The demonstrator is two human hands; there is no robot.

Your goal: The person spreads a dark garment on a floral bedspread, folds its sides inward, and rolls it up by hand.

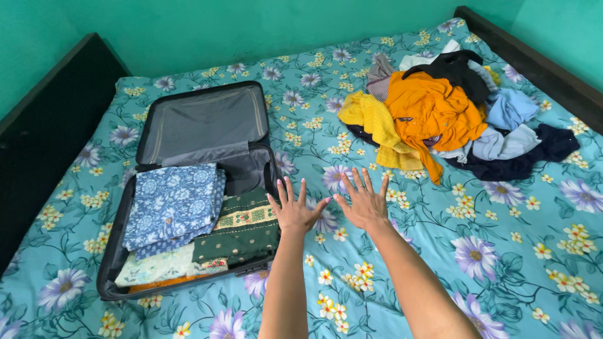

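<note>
**Two open hands over a floral bedsheet, between a half-packed suitcase and a heap of clothes**

Seen from above, a person's two bare arms reach forward over a bed covered by a turquoise floral bedsheet (pixel 502 251). The left hand (pixel 294 210) and the right hand (pixel 364 202) hover side by side, palms down, fingers spread and released, grasping nothing. Their thumbs nearly meet.

Just beside the left hand lies an open grey suitcase (pixel 201 119), its lid flat toward the green wall. Inside, folded garments are stacked: a blue printed garment (pixel 173 204) on the left, a dark green garment with a pale embroidered band (pixel 242 229) on the right, nearest the left hand, and a pale floral piece (pixel 154 267) beneath.

Beyond the right hand, well apart from the suitcase, sits a loose pile of unfolded clothes: an orange shirt (pixel 430 113) on top, a yellow cloth (pixel 377 122) at its left, with black, light blue and navy pieces around them.

To handle the pile well, it seems wise to lift one garment by itself, lay it flat on the bare sheet under the hands, and smooth it before folding, keeping the fold narrow enough for the suitcase's free space.
</note>
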